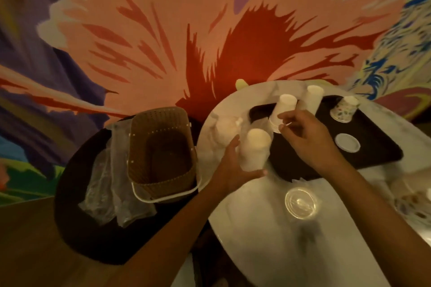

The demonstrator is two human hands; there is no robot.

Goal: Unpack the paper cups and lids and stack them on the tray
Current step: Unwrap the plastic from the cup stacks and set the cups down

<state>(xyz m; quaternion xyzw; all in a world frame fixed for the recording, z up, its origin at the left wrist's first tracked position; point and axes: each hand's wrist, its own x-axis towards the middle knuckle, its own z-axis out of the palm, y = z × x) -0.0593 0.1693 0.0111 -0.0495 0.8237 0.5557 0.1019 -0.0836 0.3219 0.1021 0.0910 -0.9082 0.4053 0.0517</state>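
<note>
White table (268, 240) bears the black tray (373, 137), at whose near-left edge my left hand (229, 165) grips a wrapped cup stack (255, 149), while my right hand (307, 137) curls beside an upturned stack (283, 107) there, its grip unclear to me.

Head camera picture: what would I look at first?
The huge orange flower painting fills the wall behind. In the middle, the left hand grips a wrapped cup stack by the black tray, where upside-down white cups stand near the right hand.
</note>
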